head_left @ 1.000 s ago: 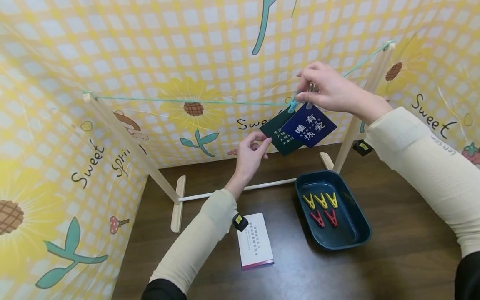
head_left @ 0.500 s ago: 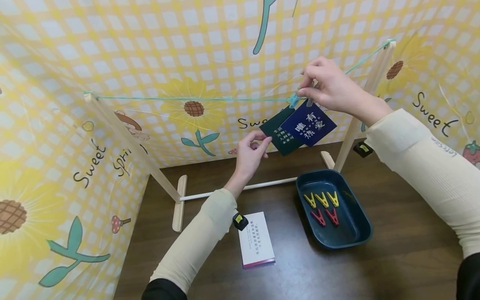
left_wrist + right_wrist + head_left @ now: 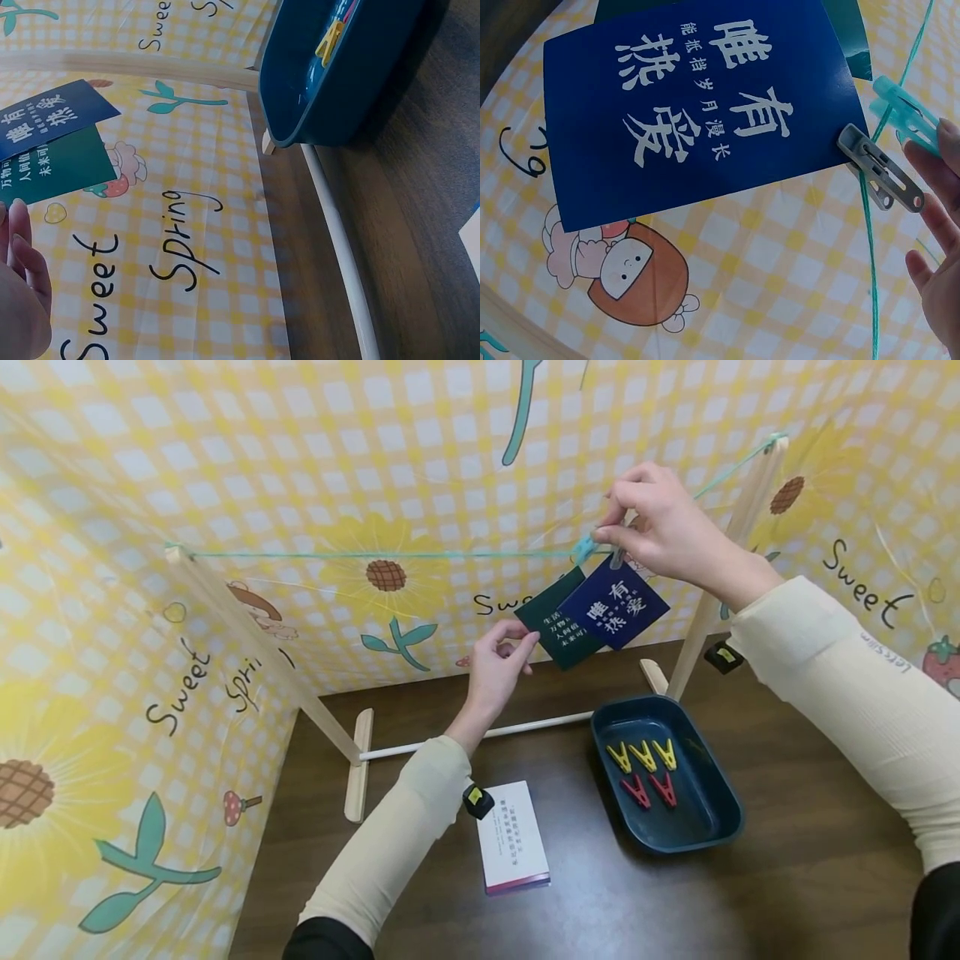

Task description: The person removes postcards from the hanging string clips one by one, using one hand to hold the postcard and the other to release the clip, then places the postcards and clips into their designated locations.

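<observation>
My left hand pinches the lower left edge of a dark green card between thumb and fingers. A navy blue card with white characters overlaps it, and a grey clothespin fastens that card to the green string. My right hand pinches the handle of a light blue clothespin, which sits at the string beside the grey one. In the right wrist view, its tip lies close to the green card's upper corner, seemingly just apart from it.
Two wooden posts hold up the string, joined low down by a white rod. A dark blue tray with several yellow and red clothespins stands at the right post's foot. A stack of cards lies on the brown table.
My right hand has risen slightly, and the light blue clothespin has moved up from the green card's corner. My left hand stays almost where it was, still pinching the green card.
</observation>
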Demonstrator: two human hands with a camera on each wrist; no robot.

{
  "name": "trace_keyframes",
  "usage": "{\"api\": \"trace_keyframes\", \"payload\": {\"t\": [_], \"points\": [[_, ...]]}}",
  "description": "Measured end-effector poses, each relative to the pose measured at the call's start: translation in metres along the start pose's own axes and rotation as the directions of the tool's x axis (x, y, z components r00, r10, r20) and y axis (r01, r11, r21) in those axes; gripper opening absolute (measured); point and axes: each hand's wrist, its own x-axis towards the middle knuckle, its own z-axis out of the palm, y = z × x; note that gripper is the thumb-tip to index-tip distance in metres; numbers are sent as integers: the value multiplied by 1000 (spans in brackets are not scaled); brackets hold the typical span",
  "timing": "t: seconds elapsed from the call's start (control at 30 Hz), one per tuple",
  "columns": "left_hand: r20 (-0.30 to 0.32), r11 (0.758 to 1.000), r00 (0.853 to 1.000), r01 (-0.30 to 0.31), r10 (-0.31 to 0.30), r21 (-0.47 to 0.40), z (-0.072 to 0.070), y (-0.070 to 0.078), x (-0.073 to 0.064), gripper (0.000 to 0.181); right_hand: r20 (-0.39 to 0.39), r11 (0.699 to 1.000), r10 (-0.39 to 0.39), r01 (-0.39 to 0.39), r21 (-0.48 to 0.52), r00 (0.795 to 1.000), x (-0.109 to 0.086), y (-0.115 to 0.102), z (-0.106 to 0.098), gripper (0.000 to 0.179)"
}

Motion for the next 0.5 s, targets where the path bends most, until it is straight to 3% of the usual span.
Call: {"api": "trace_keyframes", "payload": {"t": [0.5], "points": [[-3, 1000, 1000, 6, -6, 19, -5, -1, 1, 15, -56, 1000, 7, -7, 12, 998, -6, -2, -7, 18]]}}
